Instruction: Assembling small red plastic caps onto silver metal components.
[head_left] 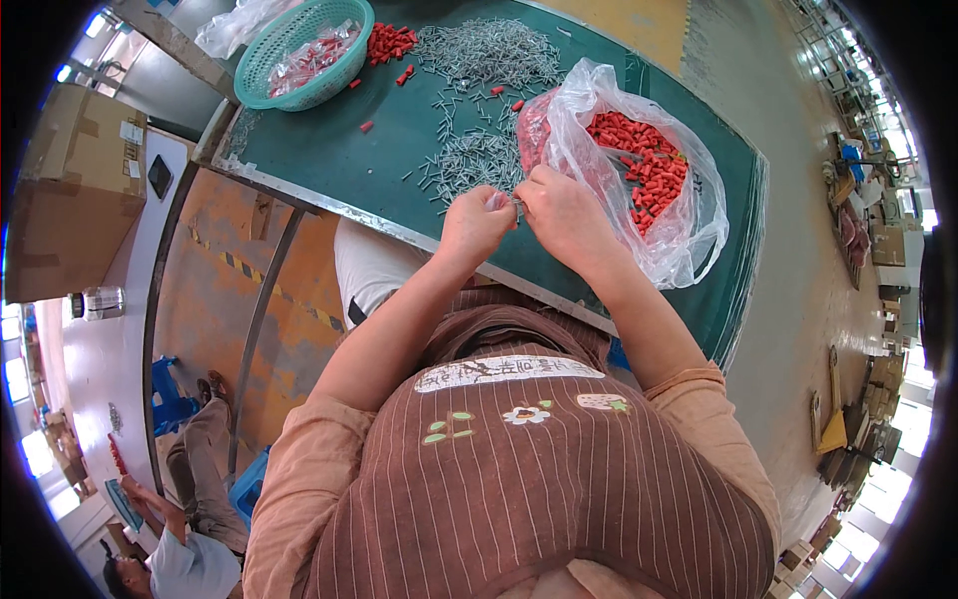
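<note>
Small item (515, 202), mostly hidden, pinched in narrow fingertip grips by left hand (472, 226) and right hand (565, 216), metal pins (479, 162) at eleven o'clock, clear bag (707, 222) of red pieces (654, 180) at two.

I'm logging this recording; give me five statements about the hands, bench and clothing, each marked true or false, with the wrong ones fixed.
1. The left hand and right hand are close together at the fingertips. True.
2. Loose metal fasteners lie on the green tabletop. True.
3. The clear plastic bag is filled with blue caps. False: the bag holds red caps.
4. The mesh basket stands right of the bag. False: the basket is on its left.
5. The striped apron is brown. True.
</note>
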Tool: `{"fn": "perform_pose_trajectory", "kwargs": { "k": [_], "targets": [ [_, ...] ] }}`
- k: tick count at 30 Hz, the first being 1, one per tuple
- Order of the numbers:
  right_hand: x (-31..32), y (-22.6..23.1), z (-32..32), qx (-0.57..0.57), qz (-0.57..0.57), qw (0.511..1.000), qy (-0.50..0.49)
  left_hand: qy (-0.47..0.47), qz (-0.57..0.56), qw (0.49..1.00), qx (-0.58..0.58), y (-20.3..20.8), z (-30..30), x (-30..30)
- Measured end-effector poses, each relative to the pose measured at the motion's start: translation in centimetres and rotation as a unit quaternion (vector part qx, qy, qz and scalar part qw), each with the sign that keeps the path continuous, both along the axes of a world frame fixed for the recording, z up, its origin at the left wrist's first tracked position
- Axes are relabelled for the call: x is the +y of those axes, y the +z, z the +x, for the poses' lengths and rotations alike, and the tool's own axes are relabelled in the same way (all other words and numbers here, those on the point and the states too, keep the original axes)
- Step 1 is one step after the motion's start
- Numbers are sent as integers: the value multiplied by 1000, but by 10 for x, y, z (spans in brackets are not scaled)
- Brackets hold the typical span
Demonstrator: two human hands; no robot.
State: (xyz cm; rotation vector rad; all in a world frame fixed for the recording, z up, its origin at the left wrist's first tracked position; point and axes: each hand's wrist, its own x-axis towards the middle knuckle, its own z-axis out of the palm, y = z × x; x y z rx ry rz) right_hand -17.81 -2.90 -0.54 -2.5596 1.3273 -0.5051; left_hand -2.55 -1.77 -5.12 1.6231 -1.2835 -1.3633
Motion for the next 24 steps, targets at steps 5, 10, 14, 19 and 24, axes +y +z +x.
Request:
{"fn": "perform_pose_trajectory", "kwargs": {
  "k": [5,10,14,19,24],
  "targets": [
    [-3,7,0,-5,12,1000,3,6,9,1000,-5,1,-1,-1],
    [-5,3,-3,18,-15,999,24,13,27,999,12,4,1,-3],
    [-4,5,-1,28,-17,999,38,1,31,999,9,4,0,-2],
    [-7,16,-8,-93,73,993,-2,21,38,997,58,2,3,-1],
    [3,2,-17,-187,194,957,-107,36,70,987,141,11,6,0]
  ]
}}
